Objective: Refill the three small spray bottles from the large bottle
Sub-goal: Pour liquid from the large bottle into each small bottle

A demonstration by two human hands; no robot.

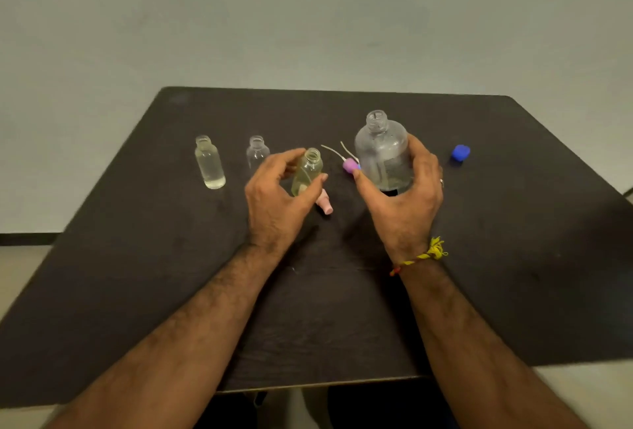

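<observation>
On a dark table, the left hand curls around an uncapped small spray bottle holding yellowish liquid, while the right hand wraps the body of the uncapped large bottle, which appears nearly empty; two more open small bottles, one part-filled and one seemingly empty, stand to the left, with pink spray heads and a blue cap lying nearby. These clear, probably thin plastic bottles look light, smooth and easily tipped or squeezed, so a mid-body hold seems best; no label or writing is legible
</observation>
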